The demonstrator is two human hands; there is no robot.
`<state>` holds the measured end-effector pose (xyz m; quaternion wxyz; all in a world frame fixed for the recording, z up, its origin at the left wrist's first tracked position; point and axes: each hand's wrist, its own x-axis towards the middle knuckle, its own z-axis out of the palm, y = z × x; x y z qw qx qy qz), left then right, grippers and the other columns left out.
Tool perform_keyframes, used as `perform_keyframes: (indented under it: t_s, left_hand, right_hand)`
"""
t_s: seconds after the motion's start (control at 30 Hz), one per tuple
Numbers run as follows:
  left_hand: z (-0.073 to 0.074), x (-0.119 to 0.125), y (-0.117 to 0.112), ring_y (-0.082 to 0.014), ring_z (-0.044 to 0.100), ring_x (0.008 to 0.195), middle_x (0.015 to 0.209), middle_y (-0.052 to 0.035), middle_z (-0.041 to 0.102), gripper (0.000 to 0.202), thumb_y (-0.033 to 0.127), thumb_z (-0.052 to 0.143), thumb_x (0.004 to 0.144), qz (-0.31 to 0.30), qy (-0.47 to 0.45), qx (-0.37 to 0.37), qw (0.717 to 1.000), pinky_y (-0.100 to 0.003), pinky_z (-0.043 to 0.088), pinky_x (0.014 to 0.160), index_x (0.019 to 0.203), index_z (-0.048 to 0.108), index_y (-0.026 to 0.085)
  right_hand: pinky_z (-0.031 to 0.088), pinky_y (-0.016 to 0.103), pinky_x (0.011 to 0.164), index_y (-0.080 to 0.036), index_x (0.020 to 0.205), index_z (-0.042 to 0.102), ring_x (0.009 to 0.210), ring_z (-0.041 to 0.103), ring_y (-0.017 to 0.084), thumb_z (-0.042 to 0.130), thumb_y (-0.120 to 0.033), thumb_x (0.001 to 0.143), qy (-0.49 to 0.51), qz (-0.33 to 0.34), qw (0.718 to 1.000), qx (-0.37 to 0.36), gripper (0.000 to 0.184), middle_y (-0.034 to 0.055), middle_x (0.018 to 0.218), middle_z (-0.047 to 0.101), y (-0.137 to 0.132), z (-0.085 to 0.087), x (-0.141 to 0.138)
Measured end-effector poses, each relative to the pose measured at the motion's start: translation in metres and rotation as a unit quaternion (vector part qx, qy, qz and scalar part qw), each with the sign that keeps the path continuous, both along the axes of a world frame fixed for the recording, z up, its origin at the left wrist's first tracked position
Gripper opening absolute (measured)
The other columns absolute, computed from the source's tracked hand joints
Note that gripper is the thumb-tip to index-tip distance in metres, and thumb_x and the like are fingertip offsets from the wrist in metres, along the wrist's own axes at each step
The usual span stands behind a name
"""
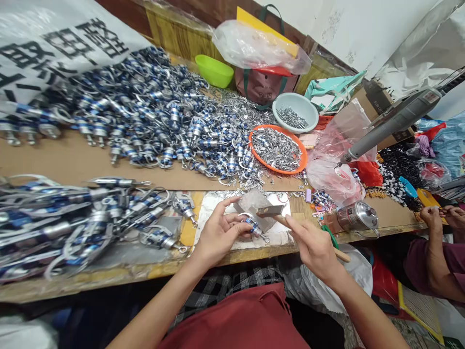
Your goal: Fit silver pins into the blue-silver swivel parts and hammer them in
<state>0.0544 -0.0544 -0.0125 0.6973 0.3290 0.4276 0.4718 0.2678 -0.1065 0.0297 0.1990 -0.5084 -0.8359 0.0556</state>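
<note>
My left hand (221, 232) pinches a small blue-and-silver metal part (256, 228), which has a curved arm and a ring at its end. The part rests at or just against the near side of a greyish metal block (254, 198). My right hand (316, 247) is wrapped around the wooden handle of a hammer (271, 211), its head over the block, close to the part. Whether the head touches the part I cannot tell. Under the block lies a worn white sheet (214, 208). Similar parts (160, 237) lie left of my left hand.
Behind is a large heap of blue-and-silver parts (145, 106). An orange tray (304, 157) of small metal plates and a pale bowl (316, 114) of pins stand beyond. An electric screwdriver (392, 126) hangs at right, above a metal cup (358, 218). A co-worker's hands (434, 218) are far right.
</note>
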Motion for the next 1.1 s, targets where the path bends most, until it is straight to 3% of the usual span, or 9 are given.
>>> perform_keyframes:
  t_s: [0.17,0.33,0.5,0.63,0.73,0.83,0.93,1.1]
  left_hand:
    - [0.000,0.000,-0.001,-0.0123,0.062,0.057,0.064,0.0064,0.059,0.067,0.019,0.071,0.058,-0.004,0.000,-0.001,1.000,-0.028,0.056,0.056,0.116,0.037,0.021]
    - [0.001,0.000,0.000,-0.0121,0.062,0.056,0.063,0.0061,0.059,0.068,0.019,0.072,0.056,0.002,-0.001,-0.001,1.000,-0.026,0.055,0.053,0.115,0.037,0.020]
    - [0.000,0.000,-0.001,-0.0125,0.062,0.055,0.064,0.0062,0.059,0.068,0.021,0.071,0.057,0.004,0.006,-0.005,1.000,-0.028,0.056,0.055,0.116,0.038,0.020]
    - [0.001,0.001,-0.001,-0.0132,0.062,0.056,0.063,0.0061,0.059,0.069,0.021,0.072,0.056,0.007,0.011,0.000,1.000,-0.030,0.056,0.055,0.116,0.038,0.020]
    - [0.002,0.000,-0.002,-0.0141,0.062,0.057,0.064,0.0053,0.060,0.069,0.024,0.073,0.055,0.010,0.015,0.000,1.000,-0.031,0.056,0.057,0.116,0.041,0.019]
    - [0.001,-0.002,-0.002,-0.0166,0.064,0.065,0.066,0.0008,0.064,0.049,0.027,0.074,0.055,0.006,0.058,0.019,0.998,-0.033,0.055,0.067,0.100,0.056,0.016]
    - [-0.001,-0.006,-0.003,-0.0187,0.063,0.067,0.066,-0.0033,0.067,0.021,0.030,0.072,0.059,0.010,0.148,0.064,0.987,-0.033,0.053,0.070,0.073,0.066,0.016]
    - [-0.005,-0.007,-0.001,-0.0183,0.059,0.077,0.081,-0.0038,0.061,0.006,0.027,0.072,0.060,0.071,0.205,0.198,0.956,-0.027,0.051,0.065,0.062,0.070,0.022]
  right_hand:
    - [0.047,0.027,0.065,-0.027,0.136,0.032,0.079,0.059,0.016,0.034,-0.002,0.083,-0.064,0.016,0.998,-0.002,0.059,0.0053,0.093,0.062,-0.005,0.002,-0.007]
    - [0.047,0.026,0.068,-0.029,0.138,0.027,0.082,0.058,0.015,0.035,-0.002,0.083,0.000,0.003,0.998,0.069,0.062,0.0056,0.096,0.060,-0.001,0.005,-0.010]
    - [0.046,0.023,0.060,-0.025,0.132,0.040,0.072,0.057,0.015,0.034,-0.003,0.083,-0.066,0.006,0.997,0.031,0.055,0.0043,0.084,0.062,-0.005,0.002,-0.017]
    - [0.048,0.024,0.065,-0.026,0.132,0.041,0.076,0.059,0.015,0.035,-0.004,0.083,-0.022,-0.017,1.000,0.013,0.054,0.0043,0.089,0.062,-0.010,-0.008,-0.013]
    - [0.050,0.025,0.069,-0.026,0.130,0.044,0.079,0.060,0.015,0.041,-0.014,0.086,0.042,-0.073,0.996,-0.017,0.045,0.0046,0.094,0.063,-0.005,-0.020,0.006]
    - [0.050,0.031,0.076,-0.024,0.127,0.047,0.089,0.060,0.018,0.048,-0.026,0.086,0.064,-0.142,0.987,-0.038,0.041,0.0066,0.102,0.063,0.008,-0.033,0.034]
    - [0.049,0.035,0.078,-0.023,0.120,0.054,0.092,0.060,0.021,0.050,-0.034,0.086,0.003,-0.189,0.977,-0.094,0.036,0.0079,0.103,0.065,0.024,-0.041,0.051]
    - [0.045,0.028,0.077,-0.020,0.099,0.066,0.087,0.059,0.018,0.043,-0.029,0.089,-0.062,-0.183,0.980,-0.046,0.026,0.0067,0.091,0.064,0.072,-0.034,0.021]
